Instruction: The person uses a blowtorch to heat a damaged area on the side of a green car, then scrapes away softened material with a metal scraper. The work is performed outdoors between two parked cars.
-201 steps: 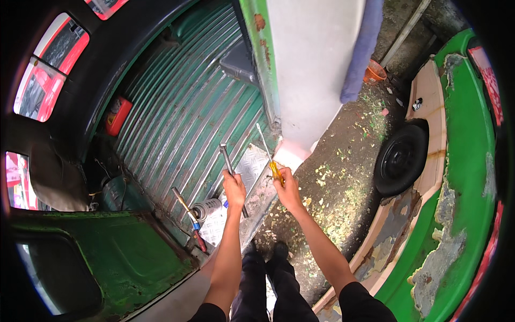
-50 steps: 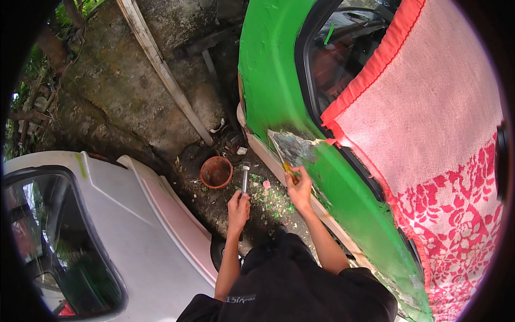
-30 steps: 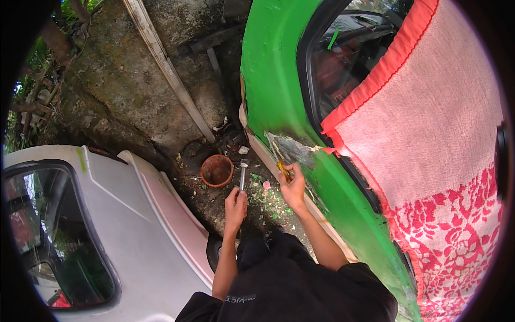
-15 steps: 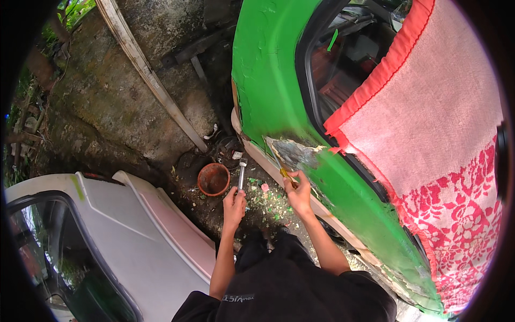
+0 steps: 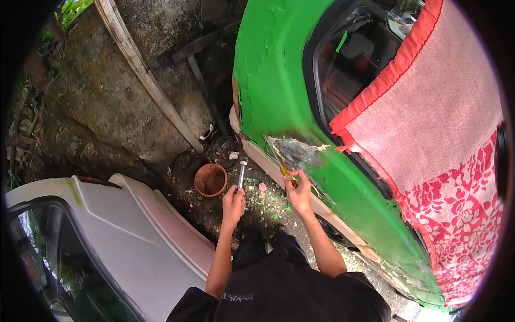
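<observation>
My left hand (image 5: 233, 205) is closed around the silver shaft of a small metal hammer (image 5: 242, 174), its head pointing up and away from me. Between the fingers of my right hand (image 5: 299, 194) is the yellow handle of a screwdriver (image 5: 284, 171). Its thin shaft reaches up to the edge of a damaged patch (image 5: 301, 153) on the green car body (image 5: 273, 80). There the paint is broken off, showing grey surface with a pale, ragged border. Whether the tip touches the patch I cannot tell. The hammer is held apart from the screwdriver.
A red towel (image 5: 429, 107) covers part of the green car. To the left stands a white car (image 5: 123, 214). An orange-brown pot (image 5: 211, 180) sits on the ground, near scattered paint chips (image 5: 263, 201). A long pale strip (image 5: 145, 75) leans against the stained wall (image 5: 96, 107).
The view has shifted slightly. Both hands keep their grips, and the hammer and screwdriver stay in nearly the same places.
</observation>
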The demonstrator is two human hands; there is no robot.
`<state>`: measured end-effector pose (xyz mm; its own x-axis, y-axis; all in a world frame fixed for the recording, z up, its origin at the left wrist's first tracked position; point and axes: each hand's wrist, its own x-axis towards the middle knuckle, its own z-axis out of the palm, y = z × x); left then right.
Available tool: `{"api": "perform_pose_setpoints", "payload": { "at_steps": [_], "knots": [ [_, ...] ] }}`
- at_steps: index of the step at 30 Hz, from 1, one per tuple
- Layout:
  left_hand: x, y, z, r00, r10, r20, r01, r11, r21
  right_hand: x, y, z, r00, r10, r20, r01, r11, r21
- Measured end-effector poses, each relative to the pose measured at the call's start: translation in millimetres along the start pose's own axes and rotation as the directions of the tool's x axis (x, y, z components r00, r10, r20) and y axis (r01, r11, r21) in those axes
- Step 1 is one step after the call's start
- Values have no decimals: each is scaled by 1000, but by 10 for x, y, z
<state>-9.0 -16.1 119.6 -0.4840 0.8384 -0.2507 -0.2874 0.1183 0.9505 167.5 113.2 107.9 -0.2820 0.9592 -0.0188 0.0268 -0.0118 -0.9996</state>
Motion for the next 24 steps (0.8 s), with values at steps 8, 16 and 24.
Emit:
{"api": "perform_pose_setpoints", "payload": {
  "at_steps": [8,16,24],
  "knots": [
    [-15,2,10,999,-16,34,15,999,32,104,-63,164,995,-64,-71,58,995,-78],
    [-7,12,36,1000,-11,10,11,1000,25,43,-128,32,997,-71,-28,67,991,-116],
    [-18,-57,82,1000,-9,-3,9,1000,19,349,34,165,968,-247,-46,235,955,-179]
  ]
}}
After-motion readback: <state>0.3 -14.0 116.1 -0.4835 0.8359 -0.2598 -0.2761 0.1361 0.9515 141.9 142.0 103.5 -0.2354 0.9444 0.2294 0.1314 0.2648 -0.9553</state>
